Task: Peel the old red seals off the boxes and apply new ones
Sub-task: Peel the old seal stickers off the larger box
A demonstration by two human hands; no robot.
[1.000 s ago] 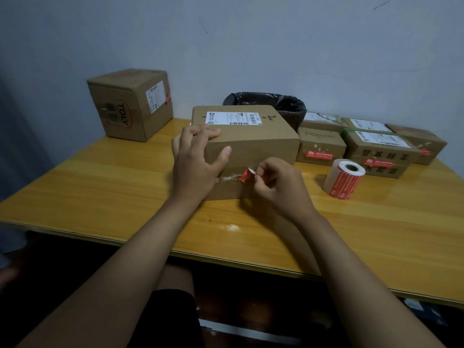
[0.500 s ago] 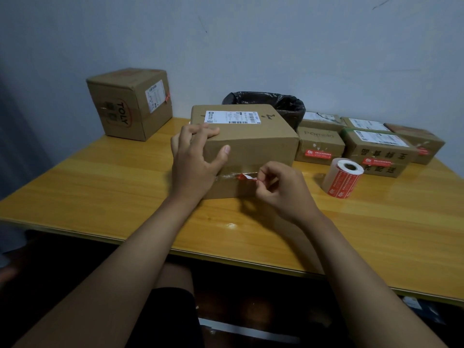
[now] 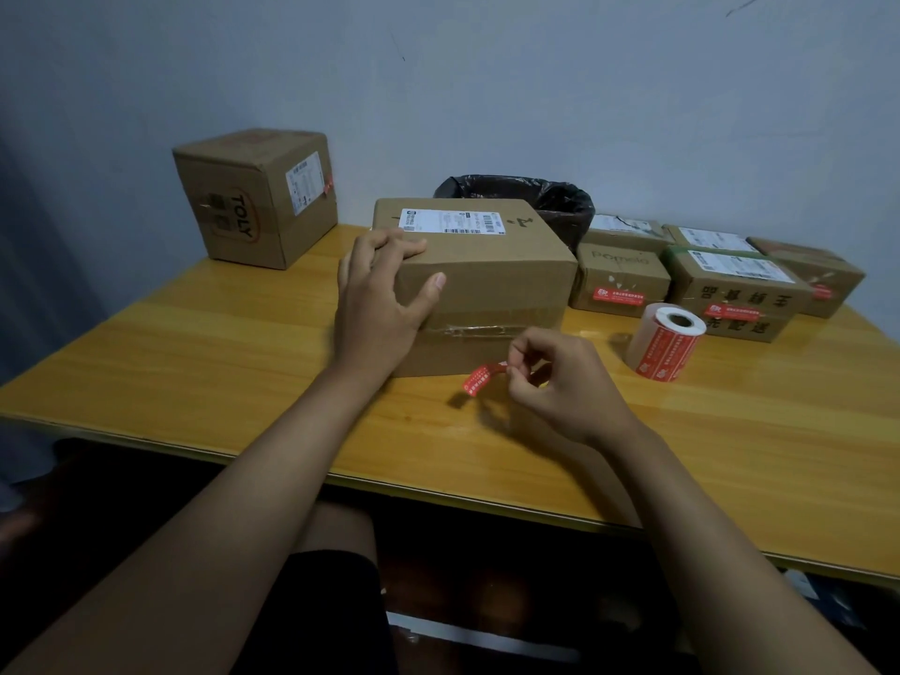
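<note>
Left hand: the left hand (image 3: 377, 304) rests on the near left corner of the middle box (image 3: 479, 285), fingers loosely curved over its top edge, thumb flat on the front face.
Right hand: the right hand (image 3: 560, 377) pinches one end of the peeled red seal (image 3: 482, 378) between thumb and fingertips, the other fingers curled in.
Red seal: off the box, curling in the air just above the table (image 3: 195, 362), near the box's front bottom edge.
Middle box: closed, clear tape across its front, a white shipping label on top.
Bin: a bin with a black liner (image 3: 555, 199) stands behind the middle box at the table's far edge; its contents cannot be seen.
Boxes counted: six, all closed; one TOLY box (image 3: 253, 202) at the far left corner, four small boxes (image 3: 730, 280) at the far right.
Seal roll: one roll of red seals (image 3: 665, 341) lies in front of those four.
</note>
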